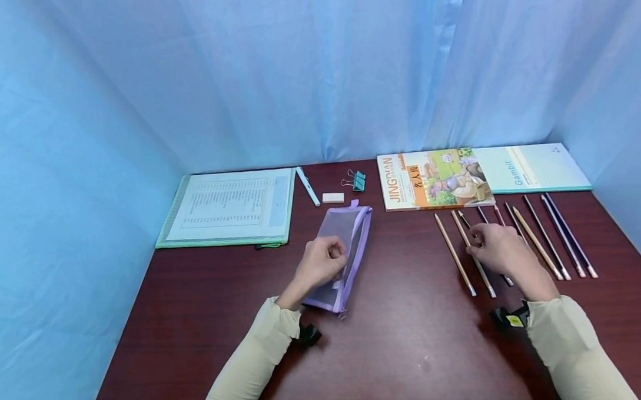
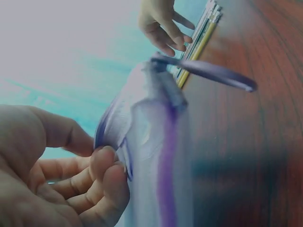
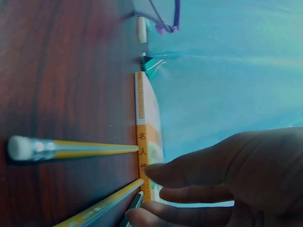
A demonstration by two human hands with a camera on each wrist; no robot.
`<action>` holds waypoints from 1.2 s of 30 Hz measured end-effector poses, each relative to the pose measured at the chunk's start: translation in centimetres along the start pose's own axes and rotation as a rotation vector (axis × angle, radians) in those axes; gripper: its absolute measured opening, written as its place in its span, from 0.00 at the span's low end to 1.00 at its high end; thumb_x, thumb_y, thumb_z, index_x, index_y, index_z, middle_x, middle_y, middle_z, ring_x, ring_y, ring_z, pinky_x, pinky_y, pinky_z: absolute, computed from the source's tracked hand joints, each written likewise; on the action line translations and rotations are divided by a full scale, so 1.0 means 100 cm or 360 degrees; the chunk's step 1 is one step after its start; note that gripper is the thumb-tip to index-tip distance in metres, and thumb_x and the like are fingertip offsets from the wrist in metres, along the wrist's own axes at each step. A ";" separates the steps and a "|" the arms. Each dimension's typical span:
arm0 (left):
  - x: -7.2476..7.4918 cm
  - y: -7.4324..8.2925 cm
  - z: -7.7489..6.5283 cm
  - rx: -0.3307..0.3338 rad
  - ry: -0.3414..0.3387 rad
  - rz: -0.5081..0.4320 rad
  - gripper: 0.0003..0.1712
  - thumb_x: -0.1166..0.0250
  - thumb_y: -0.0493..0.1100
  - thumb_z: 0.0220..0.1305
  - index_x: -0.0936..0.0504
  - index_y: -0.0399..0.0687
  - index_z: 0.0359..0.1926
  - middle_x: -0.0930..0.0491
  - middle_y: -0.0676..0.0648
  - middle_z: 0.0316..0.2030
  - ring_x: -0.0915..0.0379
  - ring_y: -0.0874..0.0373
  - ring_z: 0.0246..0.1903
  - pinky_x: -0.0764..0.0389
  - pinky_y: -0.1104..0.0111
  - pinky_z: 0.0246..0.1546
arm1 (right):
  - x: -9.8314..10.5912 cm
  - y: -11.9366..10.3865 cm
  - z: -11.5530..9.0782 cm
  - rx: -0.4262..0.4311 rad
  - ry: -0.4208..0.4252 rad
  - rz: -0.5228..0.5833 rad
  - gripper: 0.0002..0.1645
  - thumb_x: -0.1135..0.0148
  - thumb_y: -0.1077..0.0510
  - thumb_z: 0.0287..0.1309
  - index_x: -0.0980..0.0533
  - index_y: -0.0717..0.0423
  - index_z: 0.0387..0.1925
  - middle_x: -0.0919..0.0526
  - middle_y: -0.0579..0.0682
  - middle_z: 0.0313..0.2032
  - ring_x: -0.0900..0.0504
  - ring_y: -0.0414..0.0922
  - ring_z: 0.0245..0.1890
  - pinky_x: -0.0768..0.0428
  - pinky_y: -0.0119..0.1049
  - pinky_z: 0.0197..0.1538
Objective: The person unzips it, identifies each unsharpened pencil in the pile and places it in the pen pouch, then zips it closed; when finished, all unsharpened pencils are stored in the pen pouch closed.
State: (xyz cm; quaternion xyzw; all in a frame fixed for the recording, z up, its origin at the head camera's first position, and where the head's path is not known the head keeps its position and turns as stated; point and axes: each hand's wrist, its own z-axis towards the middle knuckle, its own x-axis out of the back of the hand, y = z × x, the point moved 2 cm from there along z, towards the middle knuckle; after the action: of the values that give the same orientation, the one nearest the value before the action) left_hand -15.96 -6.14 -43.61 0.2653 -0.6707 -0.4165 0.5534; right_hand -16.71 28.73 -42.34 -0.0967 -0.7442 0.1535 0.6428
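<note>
A purple mesh pencil case [image 1: 346, 221] with an open zipper lies in the middle of the table. My left hand [image 1: 322, 262] pinches the edge of its opening, with thumb and fingertips closed on the fabric in the left wrist view. Over a row of pencils on the right hovers my right hand [image 1: 496, 247], fingers loosely bent. Thumb and fingertips are apart, with nothing between them in the right wrist view. A yellow pencil [image 3: 94, 147] lies beside these fingers, and a dark pencil [image 3: 134, 206] is close to the fingertips. Part of the row is hidden beneath the hand.
Behind the pencils lie an orange-and-white book [image 1: 438, 179] and a pale notebook [image 1: 536, 166]. A white eraser [image 1: 333, 197], a teal binder clip [image 1: 358, 181] and a light blue pen [image 1: 307, 186] lie behind the case. A green-edged document folder [image 1: 225, 205] lies left.
</note>
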 end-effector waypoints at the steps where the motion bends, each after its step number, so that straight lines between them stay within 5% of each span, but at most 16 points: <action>1: -0.001 0.000 0.001 0.0007 0.0015 -0.0011 0.04 0.41 0.33 0.55 0.19 0.40 0.29 0.18 0.44 0.18 0.30 0.70 0.10 0.25 0.76 0.14 | -0.002 0.001 0.000 -0.0026 -0.0014 -0.0007 0.21 0.33 0.60 0.55 0.23 0.71 0.47 0.20 0.57 0.29 0.24 0.49 0.26 0.26 0.40 0.27; 6: -0.003 -0.002 0.002 0.0015 0.0042 -0.0027 0.04 0.41 0.32 0.55 0.19 0.39 0.30 0.18 0.43 0.18 0.30 0.69 0.09 0.24 0.75 0.13 | -0.010 0.004 0.005 -0.0093 -0.0064 -0.0027 0.18 0.35 0.62 0.49 0.23 0.68 0.42 0.25 0.53 0.25 0.26 0.52 0.27 0.28 0.41 0.26; 13: -0.005 -0.003 0.002 0.0023 0.0019 -0.0068 0.05 0.42 0.30 0.55 0.20 0.37 0.30 0.17 0.41 0.19 0.29 0.66 0.10 0.24 0.75 0.12 | -0.016 0.004 0.008 -0.0093 -0.0103 -0.0084 0.17 0.43 0.68 0.40 0.23 0.69 0.37 0.20 0.64 0.28 0.27 0.54 0.25 0.27 0.46 0.25; 18: -0.006 -0.003 0.003 0.0023 0.0012 -0.0083 0.04 0.42 0.30 0.56 0.20 0.37 0.30 0.17 0.40 0.19 0.29 0.66 0.10 0.23 0.75 0.13 | -0.017 0.003 0.012 -0.0108 -0.0139 -0.0110 0.06 0.40 0.65 0.40 0.30 0.59 0.21 0.27 0.55 0.20 0.32 0.51 0.22 0.32 0.41 0.23; 23: -0.006 -0.003 0.003 0.0017 0.0013 -0.0072 0.04 0.42 0.30 0.56 0.20 0.37 0.30 0.17 0.40 0.19 0.29 0.65 0.10 0.24 0.75 0.13 | -0.010 0.005 0.010 -0.0137 -0.0122 0.0010 0.09 0.35 0.61 0.40 0.27 0.60 0.23 0.27 0.52 0.20 0.29 0.48 0.22 0.34 0.35 0.24; 26: -0.006 -0.003 0.004 0.0012 0.0022 -0.0066 0.04 0.42 0.30 0.55 0.20 0.38 0.29 0.17 0.40 0.19 0.29 0.66 0.10 0.23 0.75 0.13 | -0.006 0.010 0.008 -0.0176 -0.0142 0.0277 0.16 0.35 0.59 0.45 0.24 0.67 0.36 0.20 0.54 0.25 0.22 0.44 0.23 0.22 0.36 0.23; 30: -0.006 -0.003 0.004 0.0013 0.0041 -0.0054 0.04 0.42 0.30 0.55 0.20 0.38 0.29 0.17 0.41 0.18 0.30 0.67 0.09 0.24 0.75 0.12 | -0.008 0.017 0.007 -0.0246 -0.0263 0.0921 0.25 0.41 0.64 0.58 0.33 0.76 0.53 0.15 0.51 0.31 0.15 0.39 0.26 0.10 0.39 0.30; 36: -0.007 -0.003 0.006 0.0034 0.0061 -0.0030 0.04 0.42 0.31 0.55 0.20 0.38 0.29 0.17 0.43 0.18 0.30 0.68 0.09 0.26 0.77 0.12 | -0.016 0.024 0.006 -0.0162 -0.0424 0.1684 0.12 0.46 0.67 0.68 0.29 0.63 0.52 0.11 0.44 0.32 0.10 0.40 0.34 0.09 0.40 0.36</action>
State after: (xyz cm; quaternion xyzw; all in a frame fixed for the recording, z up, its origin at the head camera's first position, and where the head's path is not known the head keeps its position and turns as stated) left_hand -16.42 -5.59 -44.24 0.2855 -0.6619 -0.4094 0.5593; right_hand -17.20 30.36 -44.70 -0.4685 -0.6753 0.4307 0.3727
